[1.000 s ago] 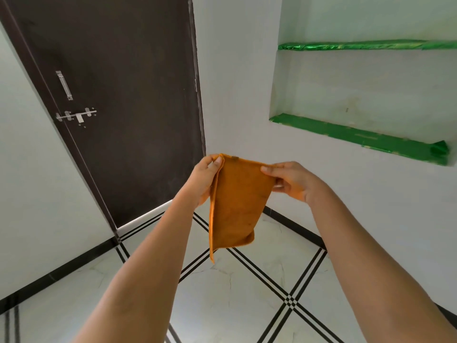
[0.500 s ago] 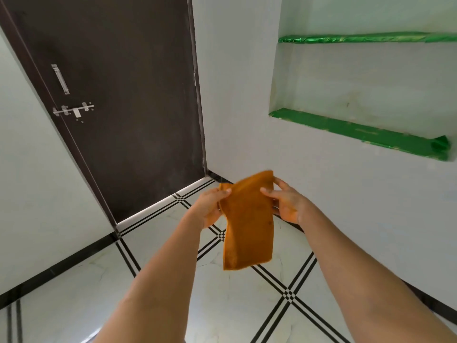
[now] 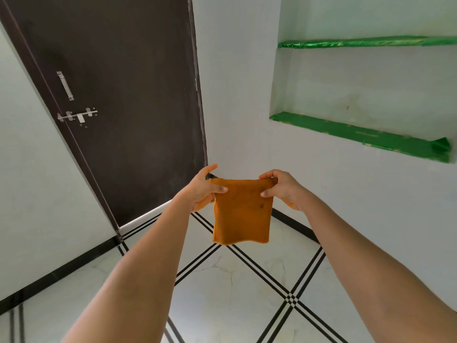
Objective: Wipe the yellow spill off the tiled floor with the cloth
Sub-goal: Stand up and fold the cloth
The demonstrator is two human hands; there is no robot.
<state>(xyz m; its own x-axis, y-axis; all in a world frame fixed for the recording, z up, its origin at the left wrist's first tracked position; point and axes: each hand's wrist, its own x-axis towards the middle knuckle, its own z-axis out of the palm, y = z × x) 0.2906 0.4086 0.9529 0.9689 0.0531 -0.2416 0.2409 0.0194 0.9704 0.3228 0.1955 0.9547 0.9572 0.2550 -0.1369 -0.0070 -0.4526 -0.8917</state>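
Both arms out, chest height. Left hand [image 3: 200, 191] pinches the top left corner of the orange cloth [image 3: 241, 211]; right hand [image 3: 282, 188] pinches the top right corner. Cloth hangs flat between them, folded, lower edge free, well above the tiled floor [image 3: 222, 288]. A few dark specks on its right side. Brown door [image 3: 118, 95] far left, green-lined wall shelves [image 3: 358, 134] right. No spill in view.

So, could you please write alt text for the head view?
Two bare hands, left hand and right hand, hold an orange cloth by its top corners, hanging above a white tiled floor, facing a dark door.
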